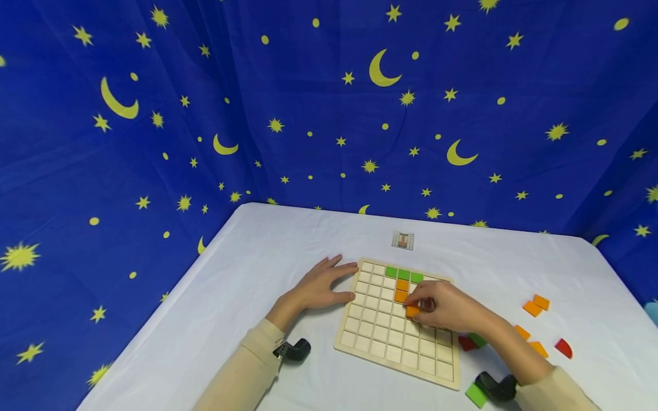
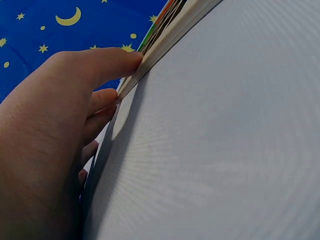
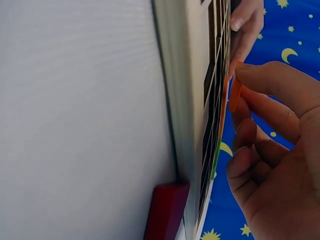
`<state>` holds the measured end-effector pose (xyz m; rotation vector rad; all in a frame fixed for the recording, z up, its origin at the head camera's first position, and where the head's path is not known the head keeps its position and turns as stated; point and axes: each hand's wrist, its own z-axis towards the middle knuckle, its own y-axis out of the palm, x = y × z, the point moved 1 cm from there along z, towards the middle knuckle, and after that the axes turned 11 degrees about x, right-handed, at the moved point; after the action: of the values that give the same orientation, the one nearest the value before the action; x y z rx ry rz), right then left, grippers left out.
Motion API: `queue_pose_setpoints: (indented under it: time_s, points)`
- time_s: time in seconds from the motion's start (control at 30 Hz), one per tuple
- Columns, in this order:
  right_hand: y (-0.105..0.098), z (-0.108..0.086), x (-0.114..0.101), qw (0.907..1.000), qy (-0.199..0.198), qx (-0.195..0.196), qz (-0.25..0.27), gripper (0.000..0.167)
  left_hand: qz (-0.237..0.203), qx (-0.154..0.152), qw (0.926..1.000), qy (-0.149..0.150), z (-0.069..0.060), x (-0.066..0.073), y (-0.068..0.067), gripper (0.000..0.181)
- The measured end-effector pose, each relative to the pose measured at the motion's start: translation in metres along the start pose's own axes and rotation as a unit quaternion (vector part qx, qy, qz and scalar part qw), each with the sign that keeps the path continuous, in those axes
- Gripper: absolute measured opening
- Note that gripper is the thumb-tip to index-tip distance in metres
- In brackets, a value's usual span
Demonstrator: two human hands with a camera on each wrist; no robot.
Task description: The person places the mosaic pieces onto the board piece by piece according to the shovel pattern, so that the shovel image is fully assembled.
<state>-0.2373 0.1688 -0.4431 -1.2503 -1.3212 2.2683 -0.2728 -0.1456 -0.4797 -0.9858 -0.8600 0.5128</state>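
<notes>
A wooden grid board [image 1: 377,349] lies on the white table. Three green square tiles [image 1: 404,275] sit in its far row, and two orange tiles [image 1: 401,295] run down from the middle one. Over the cell just below these, my right hand [image 1: 452,306] pinches another orange tile [image 1: 412,311] between thumb and finger. The right wrist view shows this held tile [image 3: 235,94] tilted, a little off the board's face. My left hand [image 1: 321,285] touches the board's left edge with thumb and fingertips, its fingers extended.
Loose orange tiles [image 1: 532,309], a red quarter-round piece [image 1: 564,348], a red tile [image 1: 467,343] and green tiles [image 1: 476,395] lie right of the board, some partly under my right forearm. A small picture card [image 1: 403,240] lies beyond the board. Star-patterned blue cloth [image 1: 329,103] hangs behind.
</notes>
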Motion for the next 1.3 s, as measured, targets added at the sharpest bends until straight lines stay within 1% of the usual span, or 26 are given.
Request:
queue_pose_setpoints:
  time_s: [0.2,0.43,0.7,0.87,1.3]
  points:
    - [0.004,0.006,-0.002,0.9999,0.008,-0.004,-0.005,0.024,0.0,-0.004,1.0,-0.002,0.0,0.0,-0.001,0.069]
    - [0.007,0.009,-0.004,1.0,-0.002,-0.001,-0.002,0.024,-0.001,-0.009,1.0,-0.004,0.001,0.002,0.0,0.07]
    - [0.011,0.015,-0.007,0.9994,-0.025,0.013,-0.022,0.026,0.001,-0.006,1.0,-0.003,0.001,0.001,0.0,0.07]
    - [0.013,0.017,-0.008,0.9995,-0.022,0.015,-0.017,0.027,0.004,-0.008,0.9999,-0.007,0.001,0.001,-0.001,0.07]
    - [0.013,0.017,-0.006,0.9997,-0.016,0.002,-0.019,0.025,0.008,-0.006,0.9999,-0.003,0.001,-0.001,0.0,0.07]
